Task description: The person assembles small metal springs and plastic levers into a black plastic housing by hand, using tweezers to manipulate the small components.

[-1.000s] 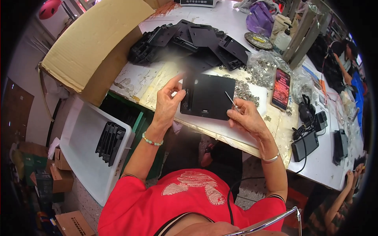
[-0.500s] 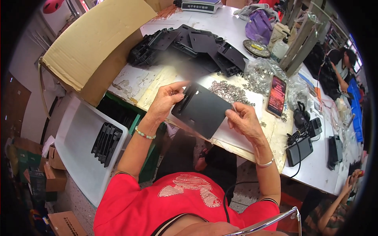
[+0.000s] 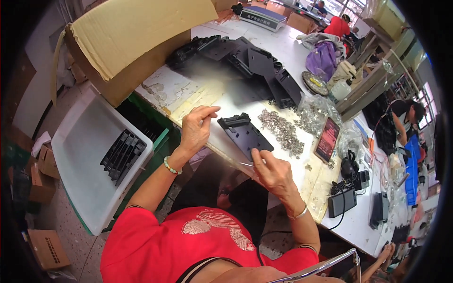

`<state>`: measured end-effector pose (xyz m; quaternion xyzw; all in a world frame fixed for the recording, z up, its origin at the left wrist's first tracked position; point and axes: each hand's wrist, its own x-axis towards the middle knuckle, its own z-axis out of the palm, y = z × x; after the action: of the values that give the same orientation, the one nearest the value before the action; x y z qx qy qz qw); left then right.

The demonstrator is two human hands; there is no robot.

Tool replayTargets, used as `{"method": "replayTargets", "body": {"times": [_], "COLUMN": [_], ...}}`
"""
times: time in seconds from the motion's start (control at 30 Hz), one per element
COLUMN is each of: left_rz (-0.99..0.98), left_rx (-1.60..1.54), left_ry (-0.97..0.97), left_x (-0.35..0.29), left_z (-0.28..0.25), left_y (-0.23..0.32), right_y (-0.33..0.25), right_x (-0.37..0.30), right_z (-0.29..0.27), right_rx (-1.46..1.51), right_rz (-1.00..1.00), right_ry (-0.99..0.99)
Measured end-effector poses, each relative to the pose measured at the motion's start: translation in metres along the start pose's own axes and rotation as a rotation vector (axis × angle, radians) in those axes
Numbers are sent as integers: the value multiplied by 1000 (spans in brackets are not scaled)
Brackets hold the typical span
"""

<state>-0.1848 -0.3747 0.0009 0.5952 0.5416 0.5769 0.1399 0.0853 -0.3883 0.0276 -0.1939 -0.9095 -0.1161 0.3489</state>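
A flat black plastic panel [image 3: 246, 137] with a raised ridge along one end and small posts on its face is tilted over the front edge of the table. My right hand [image 3: 274, 175] grips its near edge between thumb and fingers. Just left of the ridged end, my left hand [image 3: 196, 127] is off the panel, its fingers stretched out with nothing visible in them. Beyond the panel lies a pile of small metal clips [image 3: 284, 132]. Several similar black plastic panels [image 3: 262, 63] are heaped farther back on the table.
A large open cardboard box [image 3: 141, 35] stands at the back left. Below it, a white tub [image 3: 78, 141] holds several black parts [image 3: 123, 155]. To the right are a phone [image 3: 326, 140], plastic bags [image 3: 321, 106] and a corded black device [image 3: 342, 203]. A scale [image 3: 262, 18] sits far back; other people work nearby.
My left hand has let go of the panel and drawn slightly away. The panel has turned over, showing its ridged, posted face, while my right hand keeps hold. The view has shifted.
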Motion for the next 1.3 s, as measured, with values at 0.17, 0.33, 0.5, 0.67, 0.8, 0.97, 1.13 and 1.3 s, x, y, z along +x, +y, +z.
{"method": "replayTargets", "body": {"times": [0.17,0.33,0.5,0.67,0.8,0.97,1.13,1.3], "left_rz": [62,121,141,128,122,116,108,113], "left_rx": [114,128,174,183,149,135,131,154], "left_ry": [-64,-111,-72,-23,-13,-2,-7,7], "left_x": [-27,-36,-38,-41,-40,-41,-40,-41], "left_z": [-20,-20,-6,-2,-3,-3,-3,-1], "left_y": [-4,-12,-14,-21,-22,-25,-24,-26], "right_y": [-16,-14,-9,4,-3,-8,-12,-14], "right_x": [7,26,71,99,119,119,124,123], "right_z": [1,-1,33,88,116,129,130,132], "right_rx": [72,345,1044,1607,1861,1779,1669,1492], "right_rz": [66,154,735,1036,931,731,725,671], "right_ry": [-420,-348,-175,-42,163,170,137,128]}}
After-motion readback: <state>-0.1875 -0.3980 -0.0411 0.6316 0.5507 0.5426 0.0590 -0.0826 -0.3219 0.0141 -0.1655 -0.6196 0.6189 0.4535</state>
